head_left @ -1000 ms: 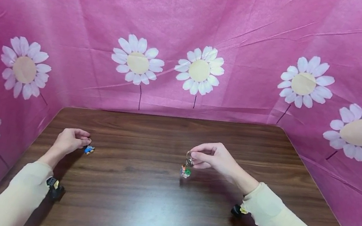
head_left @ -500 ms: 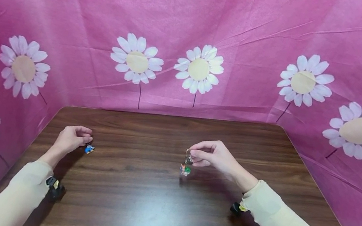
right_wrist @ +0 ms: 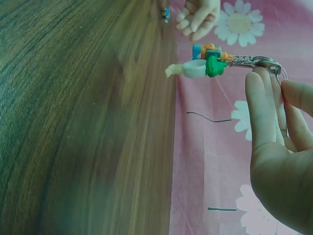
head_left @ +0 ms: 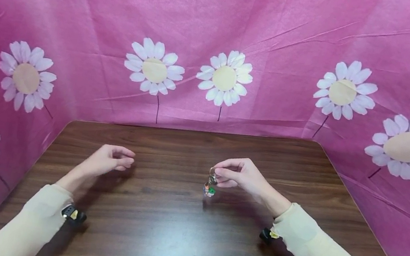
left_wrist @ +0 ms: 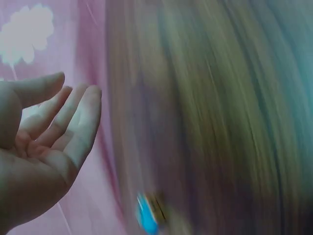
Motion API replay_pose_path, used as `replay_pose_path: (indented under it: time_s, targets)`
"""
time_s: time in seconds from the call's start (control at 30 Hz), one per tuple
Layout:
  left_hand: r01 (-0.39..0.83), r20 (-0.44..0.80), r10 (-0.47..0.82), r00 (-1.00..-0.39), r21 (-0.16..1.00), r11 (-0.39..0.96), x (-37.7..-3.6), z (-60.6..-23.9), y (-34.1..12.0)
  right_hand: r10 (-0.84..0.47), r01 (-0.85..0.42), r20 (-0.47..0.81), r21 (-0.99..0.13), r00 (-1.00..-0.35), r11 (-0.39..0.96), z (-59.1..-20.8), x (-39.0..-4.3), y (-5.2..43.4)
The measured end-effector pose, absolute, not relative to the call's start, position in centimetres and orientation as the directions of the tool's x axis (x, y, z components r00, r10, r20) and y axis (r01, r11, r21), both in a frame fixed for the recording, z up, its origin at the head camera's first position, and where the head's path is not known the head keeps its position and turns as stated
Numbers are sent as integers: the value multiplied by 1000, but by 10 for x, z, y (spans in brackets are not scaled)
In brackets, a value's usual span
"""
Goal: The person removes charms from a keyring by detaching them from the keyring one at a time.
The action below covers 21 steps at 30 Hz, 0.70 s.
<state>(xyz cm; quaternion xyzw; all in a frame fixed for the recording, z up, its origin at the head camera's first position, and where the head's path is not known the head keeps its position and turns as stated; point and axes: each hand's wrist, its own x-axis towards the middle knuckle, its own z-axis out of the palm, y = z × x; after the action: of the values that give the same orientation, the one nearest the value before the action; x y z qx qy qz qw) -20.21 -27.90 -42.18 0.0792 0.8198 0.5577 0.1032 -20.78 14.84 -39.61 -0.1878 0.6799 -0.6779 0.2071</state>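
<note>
near the middle of the frame, right hand (head_left: 245, 178) raised above the dark wooden table (head_left: 180, 231), thumb and fingers pinching the metal ring of a keychain (head_left: 210, 184), its small green and orange charm dangling just over the wood. left of centre, left hand (head_left: 105, 161) lifted, fingers relaxed and slightly apart, holding nothing. farther back, pink daisy-print cloth (head_left: 219, 36) walling the table.

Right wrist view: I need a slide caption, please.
Right hand pinches a keyring with a small colourful figure dangling above a wooden table.
</note>
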Motion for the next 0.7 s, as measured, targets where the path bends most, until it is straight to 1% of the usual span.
replay_pose_path:
  time_s: [0.1,0.23,0.33,0.43,0.57,0.7]
  targets:
    - [24,-99,328,-940,937,350,-196,-419,-253,-525,40,-39,-999,-850,9,-397,-209,146]
    - [100,-69,438,-896,931,352,-188,-416,-220,-516,55,-47,-998,-855,-1,-395,-208,141]
    - [149,-35,497,-867,934,324,-183,-413,-197,-511,66,-46,-998,-858,-20,-395,-207,138]
    - [197,-1,523,-852,926,322,-179,-408,-175,-497,75,-43,-996,-867,-44,-395,-207,136]
    - [259,44,527,-848,904,341,-175,-402,-151,-478,80,-39,-995,-878,-66,-395,-206,133]
    - [279,79,531,-844,910,308,-174,-400,-133,-470,87,-42,-994,-882,-74,-396,-205,129]
